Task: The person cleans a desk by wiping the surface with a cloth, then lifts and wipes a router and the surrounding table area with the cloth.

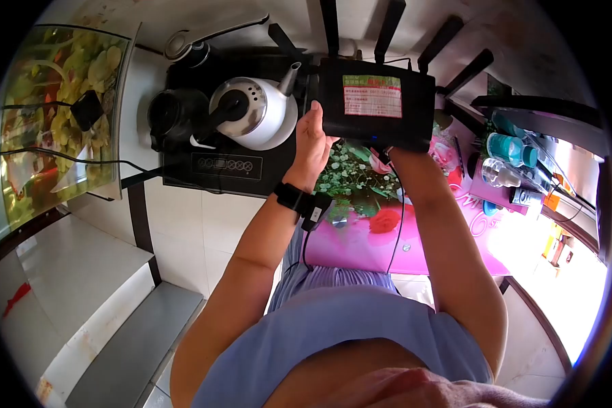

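Note:
A black router [377,126] with several upright antennas and a red, white and green label is held up before me. My left hand [311,144] grips its left edge, the thumb showing along the side. Under its lower right part is my right hand [398,154], mostly hidden behind the router, so its fingers cannot be made out. A dark watch-like band [294,198] with a small black device is on my left wrist. Left of the router, a white and silver kettle [255,117] stands on a black cooktop [214,165].
A pink floral tablecloth [360,246] with a green plant [350,178] lies below the router. Bottles [506,148] stand at the right. A dark glass pot [177,112] is left of the kettle, and black cables [68,155] cross the patterned panel at far left.

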`<state>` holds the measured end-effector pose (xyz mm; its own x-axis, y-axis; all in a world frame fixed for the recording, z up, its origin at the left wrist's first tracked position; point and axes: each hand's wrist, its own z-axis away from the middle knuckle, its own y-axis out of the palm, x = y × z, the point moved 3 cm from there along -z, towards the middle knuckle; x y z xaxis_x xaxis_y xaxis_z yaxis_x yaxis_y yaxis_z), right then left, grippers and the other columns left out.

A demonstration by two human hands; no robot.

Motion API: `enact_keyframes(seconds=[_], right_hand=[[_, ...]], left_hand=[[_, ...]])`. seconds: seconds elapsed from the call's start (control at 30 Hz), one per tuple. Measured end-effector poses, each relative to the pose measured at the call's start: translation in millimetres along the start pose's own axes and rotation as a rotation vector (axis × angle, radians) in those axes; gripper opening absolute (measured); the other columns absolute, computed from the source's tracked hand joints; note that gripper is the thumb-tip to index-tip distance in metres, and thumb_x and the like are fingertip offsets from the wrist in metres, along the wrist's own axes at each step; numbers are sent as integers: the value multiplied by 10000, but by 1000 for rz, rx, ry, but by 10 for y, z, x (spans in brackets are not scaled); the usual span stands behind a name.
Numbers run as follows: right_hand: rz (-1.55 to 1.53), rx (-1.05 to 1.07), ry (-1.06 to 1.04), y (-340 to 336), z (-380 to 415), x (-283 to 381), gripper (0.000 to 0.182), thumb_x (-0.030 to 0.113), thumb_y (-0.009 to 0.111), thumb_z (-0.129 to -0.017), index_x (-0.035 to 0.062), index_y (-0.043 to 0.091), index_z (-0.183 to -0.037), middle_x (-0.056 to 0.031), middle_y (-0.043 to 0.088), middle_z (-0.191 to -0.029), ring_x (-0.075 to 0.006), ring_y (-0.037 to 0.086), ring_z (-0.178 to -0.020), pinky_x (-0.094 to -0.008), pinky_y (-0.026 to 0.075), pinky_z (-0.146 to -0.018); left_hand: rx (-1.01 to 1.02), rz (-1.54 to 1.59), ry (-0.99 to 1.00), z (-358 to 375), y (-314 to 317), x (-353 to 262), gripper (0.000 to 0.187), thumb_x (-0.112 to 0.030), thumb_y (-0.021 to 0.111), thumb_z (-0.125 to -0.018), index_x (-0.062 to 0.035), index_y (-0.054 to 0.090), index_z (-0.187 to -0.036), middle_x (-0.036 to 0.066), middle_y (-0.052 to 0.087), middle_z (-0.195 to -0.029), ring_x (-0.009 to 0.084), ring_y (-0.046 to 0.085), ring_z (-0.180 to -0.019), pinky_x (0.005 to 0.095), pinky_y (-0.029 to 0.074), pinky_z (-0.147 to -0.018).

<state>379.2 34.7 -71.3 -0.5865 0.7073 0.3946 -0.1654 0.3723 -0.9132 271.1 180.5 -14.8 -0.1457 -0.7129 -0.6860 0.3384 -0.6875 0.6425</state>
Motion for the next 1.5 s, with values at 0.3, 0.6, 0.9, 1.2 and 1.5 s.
enact_keyframes(seconds=[0.3, 0.6, 0.9, 1.2, 1.5], right_hand=[[-212, 377, 148, 80, 271, 731, 468, 315, 560, -816, 93, 572, -1228, -152, 451, -1367, -336, 339, -1318, -495, 233, -1099], [79, 354, -223, 48, 1391, 1584, 366, 353, 515, -866, 136, 632, -1137, -103, 515, -1308, -288, 362, -1319, -465, 207, -1122], [-149, 192, -486, 349, 2593, 2033, 381, 311, 507, -840, 205, 585, -1198, -15, 540, -1276, -237, 429, -1270, -443, 251, -1115], [-286, 355, -514, 133, 3090, 1966, 441, 230, 446, -882, 217, 499, -1319, -11, 476, -1369, -171, 386, -1317, -364, 284, -1121], [-226, 418, -379, -72, 3535, 1777, 480, 210, 452, -907, 213, 421, -1386, 79, 388, -1442, -159, 346, -1350, -370, 282, -1131]], left_hand=[[-57, -37, -13, -27, -59, 65, 462, -454, 516, -942, -25, 565, -1107, 53, 634, -1072, 211, 641, -961, 406, 526, -852], [-35, -41, -28, -42, -80, 192, 409, -447, 544, -928, -44, 581, -989, 75, 648, -1017, 206, 643, -942, 405, 526, -846], [-7, -61, -8, -39, -175, 438, 414, -398, 489, -965, -10, 569, -1084, 90, 632, -1096, 223, 627, -1001, 398, 514, -889], [-23, -100, -77, -213, -242, 562, 406, -415, 472, -971, -49, 531, -1137, 66, 604, -1132, 253, 596, -1043, 460, 462, -945], [-96, -1173, 278, -292, -219, 435, 915, -481, 646, -821, 159, 266, -1353, 348, 438, -1229, 445, 420, -1189, 482, 341, -1003]])
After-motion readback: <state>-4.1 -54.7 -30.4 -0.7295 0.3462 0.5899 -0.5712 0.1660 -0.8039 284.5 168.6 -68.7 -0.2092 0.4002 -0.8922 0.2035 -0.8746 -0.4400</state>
